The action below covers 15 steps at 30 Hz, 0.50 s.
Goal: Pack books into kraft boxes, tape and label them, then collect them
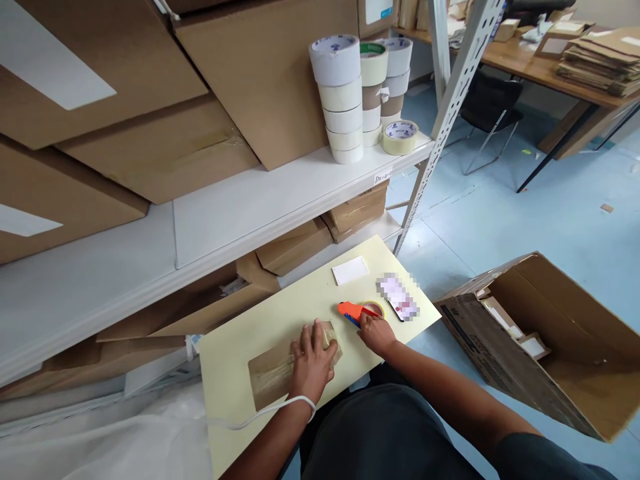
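Observation:
A flat brown cardboard package (270, 375) with clear tape on it lies on the pale yellow tabletop (295, 303). My left hand (313, 363) rests across its right part, fingers stretched out and spread. A white band circles my left wrist, with a cord trailing to the left. Just right of the package, my right hand (376, 333) is closed around an orange and blue tape dispenser (353, 311); its tape roll shows beyond my fingers. Behind them lie a white card (350, 271) and a phone (399, 297) with a blurred screen.
Stacked tape rolls (343, 110) and large cartons (270, 73) fill a white metal shelf (240, 200) ahead. An open carton (575, 333) holding small boxes stands on the blue floor at right. A black chair (493, 103) and a wooden desk (530, 60) are farther back.

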Tool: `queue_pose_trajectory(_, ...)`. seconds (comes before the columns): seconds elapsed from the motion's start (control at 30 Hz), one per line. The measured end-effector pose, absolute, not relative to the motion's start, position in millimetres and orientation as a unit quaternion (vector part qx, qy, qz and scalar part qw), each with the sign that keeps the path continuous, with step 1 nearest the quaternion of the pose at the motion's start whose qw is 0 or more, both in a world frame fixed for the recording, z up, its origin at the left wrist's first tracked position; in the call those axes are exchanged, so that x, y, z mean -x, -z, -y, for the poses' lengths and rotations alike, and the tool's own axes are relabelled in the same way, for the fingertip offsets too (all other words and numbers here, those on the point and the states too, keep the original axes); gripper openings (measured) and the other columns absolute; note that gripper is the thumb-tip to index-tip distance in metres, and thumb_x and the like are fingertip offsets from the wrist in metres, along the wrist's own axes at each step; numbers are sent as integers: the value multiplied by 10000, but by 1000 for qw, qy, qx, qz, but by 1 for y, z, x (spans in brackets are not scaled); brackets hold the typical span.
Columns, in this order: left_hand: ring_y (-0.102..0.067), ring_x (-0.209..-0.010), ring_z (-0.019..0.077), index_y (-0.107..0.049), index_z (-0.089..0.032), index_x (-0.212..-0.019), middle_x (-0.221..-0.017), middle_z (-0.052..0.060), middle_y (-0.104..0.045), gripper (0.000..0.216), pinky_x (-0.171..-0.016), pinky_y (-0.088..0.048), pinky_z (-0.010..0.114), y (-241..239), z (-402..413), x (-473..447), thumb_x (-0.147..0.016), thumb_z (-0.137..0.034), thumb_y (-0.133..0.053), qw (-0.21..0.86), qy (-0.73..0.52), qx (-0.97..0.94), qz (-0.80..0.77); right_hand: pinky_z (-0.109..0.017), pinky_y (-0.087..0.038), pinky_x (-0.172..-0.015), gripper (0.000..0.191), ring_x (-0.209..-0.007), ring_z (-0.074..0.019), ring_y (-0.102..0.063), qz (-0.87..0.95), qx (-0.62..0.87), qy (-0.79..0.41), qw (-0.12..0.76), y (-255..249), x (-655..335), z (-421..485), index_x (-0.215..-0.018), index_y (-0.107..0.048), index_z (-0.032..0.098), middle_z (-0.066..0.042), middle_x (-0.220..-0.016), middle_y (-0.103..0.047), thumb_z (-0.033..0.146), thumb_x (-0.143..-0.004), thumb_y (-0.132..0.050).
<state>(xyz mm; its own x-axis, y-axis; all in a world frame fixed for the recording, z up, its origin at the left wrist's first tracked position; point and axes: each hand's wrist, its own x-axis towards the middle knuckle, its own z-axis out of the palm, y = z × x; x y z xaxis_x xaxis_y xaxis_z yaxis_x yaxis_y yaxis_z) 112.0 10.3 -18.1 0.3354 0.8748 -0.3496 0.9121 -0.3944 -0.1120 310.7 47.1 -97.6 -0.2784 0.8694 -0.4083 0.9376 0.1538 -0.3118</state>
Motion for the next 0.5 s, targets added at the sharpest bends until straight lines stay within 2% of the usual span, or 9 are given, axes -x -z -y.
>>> queue_pose_trajectory(0.07,-331,-1460,545,-711,-267,-1250,-1665,220,-299,601,-1085,-328,724,20,-9,-116,-673,-218,-870,48,176,-810,-557,-415,-531,-919,376,-1075,-323,-694,-758,-598,258,31,90,-312,-44,-1288,-614,79,-205,-1158,-736,246,-957,-550)
queue_pose_trajectory(0.17,-333,-1463,538,-708,-269,-1263,-1660,215,-315,585,-1090,-335,709,21,-8,-116,-698,-245,-857,41,163,-811,-561,-429,-518,-985,360,-1130,-306,-671,-766,-579,269,-79,75,-313,-35,-1295,-625,142,-175,-1206,-722,243,-962,-533)
queue_pose_trajectory(0.23,-326,-1473,525,-675,-285,-1326,-1660,205,-322,630,-1100,-335,697,22,-8,-113,-721,-295,-848,40,151,-814,-559,-432,-531,-994,431,-1151,-298,-667,-768,-534,320,-151,68,-306,-25,-1362,-590,158,-175,-1277,-695,269,-947,-557)
queue_pose_trajectory(0.37,-315,-1500,471,-478,-256,-1535,-1670,212,-297,817,-1142,-320,666,26,-6,-102,-791,-382,-792,39,104,-818,-565,-424,-542,-1030,736,-1223,-281,-650,-732,-449,459,-227,68,-278,-3,-1532,-405,133,-187,-1389,-638,185,-831,-624)
queue_pose_trajectory(0.5,-298,-1537,368,-317,-207,-1613,-1678,198,-288,936,-1211,-301,560,30,-5,-84,-814,-391,-768,56,48,-826,-559,-456,-472,-1136,781,-1346,-282,-565,-701,-460,481,-256,79,-256,11,-1552,-379,139,-190,-1481,-562,130,-806,-610)
